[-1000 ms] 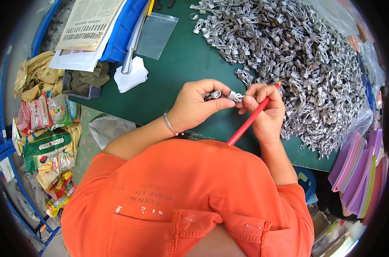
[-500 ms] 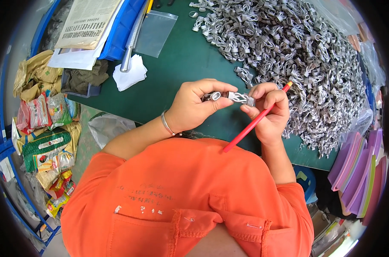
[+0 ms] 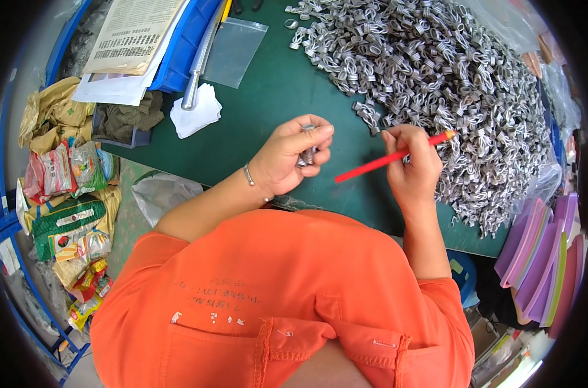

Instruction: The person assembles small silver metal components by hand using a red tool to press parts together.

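Note:
My left hand [image 3: 282, 155] is curled, thumb on top, around a grey metal looped spring-like piece [image 3: 307, 156]; part of it is hidden, so whether there is more than one I cannot tell. In my right hand [image 3: 415, 167], a red pencil [image 3: 366, 169] lies slantwise between the fingers, its yellowish end toward the heap. The right thumb and forefinger are at the near left edge of a big heap of such grey metal pieces [image 3: 449, 90]. Just beyond these fingertips a few pieces [image 3: 368, 115] stick out from the heap; whether the fingers touch one is unclear.
On the green table [image 3: 268, 110] lie a clear plastic bag [image 3: 236, 52], white paper slips [image 3: 196, 113] and a blue tray [image 3: 181, 58] with papers beside it. A small bin [image 3: 129, 132] holds dark cloth. Purple foam sheets [image 3: 533, 258] stand at right; packages [image 3: 67, 220] sit at left.
My hands have moved apart. The metal piece that was stretched between them is out of the right fingers, which have shifted slightly toward the heap. The left hand has closed more, and the pencil has tilted flatter.

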### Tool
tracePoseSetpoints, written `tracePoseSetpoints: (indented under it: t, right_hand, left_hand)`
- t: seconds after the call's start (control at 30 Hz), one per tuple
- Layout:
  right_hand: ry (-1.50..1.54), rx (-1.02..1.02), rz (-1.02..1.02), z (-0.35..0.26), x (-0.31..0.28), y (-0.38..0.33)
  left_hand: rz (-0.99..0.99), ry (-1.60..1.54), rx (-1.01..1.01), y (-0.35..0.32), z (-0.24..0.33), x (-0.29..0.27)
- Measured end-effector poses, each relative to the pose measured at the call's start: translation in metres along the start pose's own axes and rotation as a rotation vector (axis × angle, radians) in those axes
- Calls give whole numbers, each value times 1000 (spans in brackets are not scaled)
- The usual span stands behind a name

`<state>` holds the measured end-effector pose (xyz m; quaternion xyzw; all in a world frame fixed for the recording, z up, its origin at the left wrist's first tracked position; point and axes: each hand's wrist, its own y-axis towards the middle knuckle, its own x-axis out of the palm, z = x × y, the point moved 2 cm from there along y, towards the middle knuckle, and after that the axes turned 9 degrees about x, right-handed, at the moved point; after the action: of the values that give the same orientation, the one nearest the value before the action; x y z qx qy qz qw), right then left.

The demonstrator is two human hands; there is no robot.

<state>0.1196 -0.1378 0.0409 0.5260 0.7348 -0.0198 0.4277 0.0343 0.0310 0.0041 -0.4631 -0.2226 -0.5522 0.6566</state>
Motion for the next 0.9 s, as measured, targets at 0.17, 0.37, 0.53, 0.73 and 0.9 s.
tracePoseSetpoints:
  t: [0.17, 0.37, 0.53, 0.73, 0.9]
  right_hand:
    - [-380, 57, -133, 1, 17, -1]
    - [29, -128, -45, -1, 16, 0]
    - [105, -296, -13, -14, 9, -2]
    - [1018, 572, -418, 3, 10, -8]
    - [1204, 457, -276, 4, 23, -21]
  left_hand:
    - [27, 247, 145, 4, 4, 5]
    - [68, 574, 188, 1, 7, 5]
    - [57, 793, 255, -1, 9, 17]
    - [-184, 1154, 767, -6, 19, 22]
    - [-311, 1062, 802, -12, 22, 34]
